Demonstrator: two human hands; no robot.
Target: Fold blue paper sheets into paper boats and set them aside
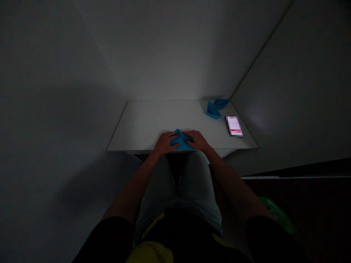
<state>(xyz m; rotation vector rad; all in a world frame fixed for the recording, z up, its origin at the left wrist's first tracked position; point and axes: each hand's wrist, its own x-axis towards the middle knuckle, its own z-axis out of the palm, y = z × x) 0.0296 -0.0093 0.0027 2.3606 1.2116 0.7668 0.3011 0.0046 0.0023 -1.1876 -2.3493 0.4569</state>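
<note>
A blue piece of folded paper (182, 142) lies at the front edge of the white table, with a pointed tip facing away from me. My left hand (165, 142) grips its left side, the thumb and fingers resting on the paper. On the opposite side, my right hand (197, 140) holds the paper with curled fingers. Part of the sheet is hidden beneath both hands. Two blue folded paper boats (213, 110) (221, 103) sit close together at the table's back right corner.
The white table (153, 117) stands against a pale wall (164, 51), with another wall (296, 95) on its right. A phone with a lit screen (234, 126) lies near the right edge. Something green (278, 215) is on the dark floor at lower right. The room is dim.
</note>
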